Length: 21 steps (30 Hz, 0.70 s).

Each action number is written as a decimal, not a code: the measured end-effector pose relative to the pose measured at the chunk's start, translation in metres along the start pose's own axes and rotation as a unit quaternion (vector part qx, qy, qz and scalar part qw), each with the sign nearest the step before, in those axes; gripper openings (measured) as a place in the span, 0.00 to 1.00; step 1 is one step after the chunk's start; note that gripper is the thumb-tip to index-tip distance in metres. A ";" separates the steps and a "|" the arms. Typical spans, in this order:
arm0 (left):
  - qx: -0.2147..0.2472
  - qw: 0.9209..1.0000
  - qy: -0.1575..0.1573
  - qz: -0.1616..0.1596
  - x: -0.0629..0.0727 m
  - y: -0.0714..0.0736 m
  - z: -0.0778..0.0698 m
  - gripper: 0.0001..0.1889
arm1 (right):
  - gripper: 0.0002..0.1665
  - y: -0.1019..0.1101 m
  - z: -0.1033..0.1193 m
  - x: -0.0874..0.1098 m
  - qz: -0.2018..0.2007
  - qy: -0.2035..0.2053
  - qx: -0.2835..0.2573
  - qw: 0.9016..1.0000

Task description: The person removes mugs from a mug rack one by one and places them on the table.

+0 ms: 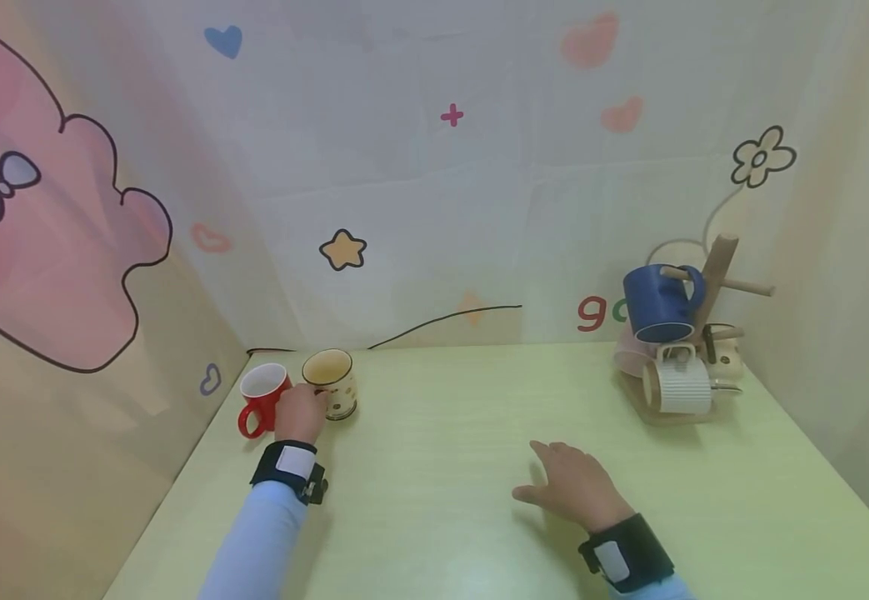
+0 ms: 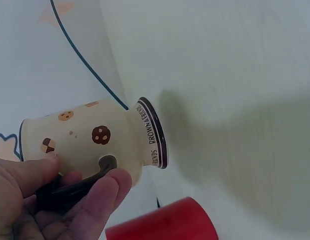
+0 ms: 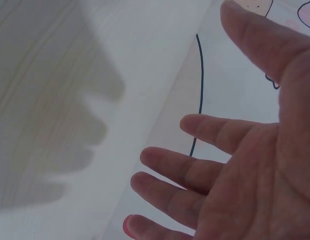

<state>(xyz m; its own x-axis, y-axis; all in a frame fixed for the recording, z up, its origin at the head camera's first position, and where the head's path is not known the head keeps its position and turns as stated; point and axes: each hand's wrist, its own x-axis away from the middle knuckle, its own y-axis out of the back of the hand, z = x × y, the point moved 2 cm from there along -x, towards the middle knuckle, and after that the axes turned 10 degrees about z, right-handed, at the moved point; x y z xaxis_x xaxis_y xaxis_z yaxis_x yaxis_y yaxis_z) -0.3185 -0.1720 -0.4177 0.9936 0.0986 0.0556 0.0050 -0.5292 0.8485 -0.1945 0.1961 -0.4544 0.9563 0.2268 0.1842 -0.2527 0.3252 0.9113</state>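
Note:
My left hand (image 1: 301,414) grips the dark handle (image 2: 77,189) of a cream mug (image 1: 338,388) with brown cookie spots, at the far left of the table. In the left wrist view the mug's dark-striped base stands over the tabletop, with its shadow beside it. A red mug (image 1: 260,385) with a white inside stands just left of that hand, its handle toward me. My right hand (image 1: 578,485) hovers over the middle right of the table, fingers spread and holding nothing; in the right wrist view its palm (image 3: 260,170) shows bare.
At the back right stands a wooden mug rack (image 1: 717,275). On it hang a blue mug (image 1: 657,304), a white ribbed mug (image 1: 685,387), a pinkish mug (image 1: 631,354) and a cream mug (image 1: 725,358). A printed cloth wall (image 1: 434,208) closes the back of the pale table (image 1: 441,483).

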 end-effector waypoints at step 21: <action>0.000 0.999 -0.002 -0.046 -0.013 -0.002 0.043 0.14 | 0.48 -0.002 -0.004 -0.002 0.004 0.001 -0.005 1.000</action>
<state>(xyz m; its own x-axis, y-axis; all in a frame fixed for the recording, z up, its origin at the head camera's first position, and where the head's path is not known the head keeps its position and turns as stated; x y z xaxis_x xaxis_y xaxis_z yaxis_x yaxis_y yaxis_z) -0.3263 -0.2082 -0.4424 0.9894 0.1434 -0.0246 0.0962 -0.5178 0.8501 -0.1966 0.1985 -0.4581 0.9541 0.2308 0.1908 -0.2617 0.3331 0.9059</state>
